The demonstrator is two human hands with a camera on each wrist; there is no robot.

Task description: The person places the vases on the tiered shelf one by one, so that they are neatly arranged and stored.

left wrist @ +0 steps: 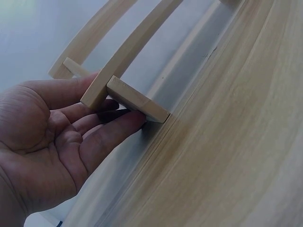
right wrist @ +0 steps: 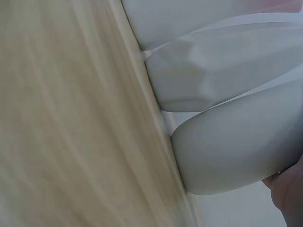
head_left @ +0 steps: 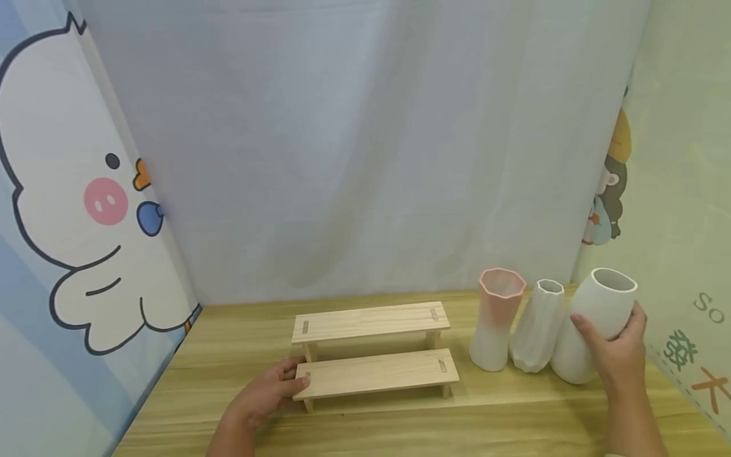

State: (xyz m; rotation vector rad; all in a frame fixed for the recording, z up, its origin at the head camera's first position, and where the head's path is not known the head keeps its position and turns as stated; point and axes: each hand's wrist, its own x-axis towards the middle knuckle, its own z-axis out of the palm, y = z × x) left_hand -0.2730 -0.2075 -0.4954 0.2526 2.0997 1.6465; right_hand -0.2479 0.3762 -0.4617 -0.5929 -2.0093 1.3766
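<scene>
A low wooden display riser [head_left: 377,373] stands on the table in front of a taller wooden riser [head_left: 371,322]. My left hand [head_left: 271,389] grips the low riser by its left end, thumb on the board. In the left wrist view the fingers of that hand [left wrist: 61,137] lie around the board end and against its leg [left wrist: 137,100]. On the right, my right hand [head_left: 622,349] holds a smooth white rounded vase [head_left: 594,317], thumb on its near side and fingers around its right side. The base of this vase [right wrist: 232,146] is at the tabletop in the right wrist view.
Just left of the held vase stands a slim white faceted vase [head_left: 539,330]. Beside it is a pink-and-white vase [head_left: 497,324] with an angular rim. A pale curtain [head_left: 365,158] closes off the back of the wooden table [head_left: 240,336], and printed panels stand at both sides.
</scene>
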